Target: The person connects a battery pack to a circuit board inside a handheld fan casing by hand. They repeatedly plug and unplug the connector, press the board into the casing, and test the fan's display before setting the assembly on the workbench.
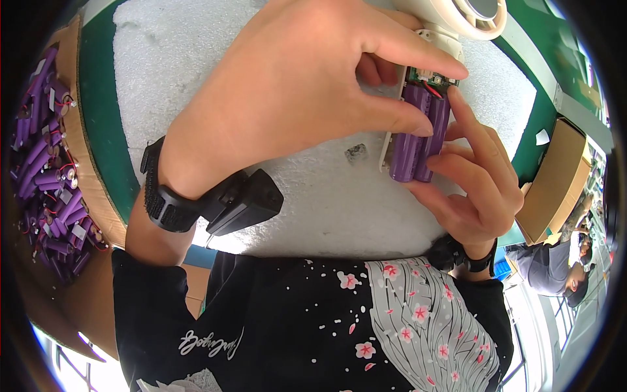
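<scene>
My left hand [294, 85] pinches the top of a purple two-cell battery pack [418, 134] with thumb and forefinger, beside a small green circuit board [431, 78] with red wire. The pack lies in the white handle of a small cream handheld fan [467, 16]. My right hand [473, 173] cradles the handle and the pack's lower end from the right, forefinger against the cell's side. Both wrists wear black straps; the left one carries a black box [245, 202].
White foam sheet [196, 78] covers a green bench top [98, 111]. A cardboard box [46, 150] at the left holds several purple battery packs with wires. Another cardboard box [555, 183] stands at the right. A small grey scrap [356, 153] lies on the foam. Another person [562, 268] is at the far right.
</scene>
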Action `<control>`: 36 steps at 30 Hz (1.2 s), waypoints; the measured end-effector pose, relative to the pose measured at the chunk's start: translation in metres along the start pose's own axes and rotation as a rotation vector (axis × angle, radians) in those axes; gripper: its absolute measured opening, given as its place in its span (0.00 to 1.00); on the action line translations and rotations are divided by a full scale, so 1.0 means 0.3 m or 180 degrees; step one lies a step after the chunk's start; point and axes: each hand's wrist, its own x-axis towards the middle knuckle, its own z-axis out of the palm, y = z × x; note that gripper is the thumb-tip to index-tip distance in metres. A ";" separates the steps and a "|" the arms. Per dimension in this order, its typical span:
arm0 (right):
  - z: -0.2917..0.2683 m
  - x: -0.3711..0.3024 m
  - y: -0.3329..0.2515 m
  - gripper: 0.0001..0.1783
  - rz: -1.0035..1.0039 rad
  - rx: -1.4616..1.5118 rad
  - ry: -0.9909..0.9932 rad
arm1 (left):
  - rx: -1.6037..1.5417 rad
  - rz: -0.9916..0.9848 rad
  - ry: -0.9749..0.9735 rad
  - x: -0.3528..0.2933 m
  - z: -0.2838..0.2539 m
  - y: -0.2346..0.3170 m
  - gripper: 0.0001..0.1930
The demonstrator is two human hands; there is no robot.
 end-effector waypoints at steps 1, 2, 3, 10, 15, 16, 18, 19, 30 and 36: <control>0.000 -0.001 0.001 0.20 -0.0008 -0.0007 -0.0009 | 0.0071 -0.0076 -0.0030 0.000 -0.006 0.007 0.24; 0.001 -0.002 0.001 0.20 -0.0010 -0.0011 -0.0013 | -0.0121 -0.0161 -0.0025 0.000 -0.010 0.007 0.24; 0.002 -0.003 0.001 0.20 -0.0014 -0.0015 -0.0016 | -0.0313 -0.0246 -0.0021 0.001 -0.014 0.007 0.24; 0.023 0.000 0.006 0.24 0.0029 0.0220 0.0136 | -0.0400 -0.0115 0.0003 -0.003 0.003 -0.019 0.23; 0.008 0.001 0.018 0.27 0.0101 0.0387 0.0090 | -0.0407 -0.0191 -0.0038 0.005 -0.002 0.000 0.22; 0.001 0.002 0.026 0.27 0.0101 0.0495 0.0082 | -0.0387 -0.0225 -0.0032 0.003 -0.007 0.005 0.22; -0.007 0.002 0.034 0.28 0.0101 0.0653 0.0067 | -0.0436 -0.0342 -0.0050 0.003 -0.017 0.018 0.22; -0.006 0.003 0.036 0.28 0.0101 0.0706 0.0062 | -0.0415 -0.0334 -0.0032 0.003 -0.016 0.018 0.21; 0.001 0.005 0.026 0.27 0.0136 0.0421 -0.0049 | -0.0350 -0.0277 -0.0009 0.002 -0.010 0.010 0.22; 0.001 0.010 0.024 0.27 0.0161 0.0449 -0.0028 | -0.0258 -0.0177 0.0013 0.003 -0.005 0.008 0.22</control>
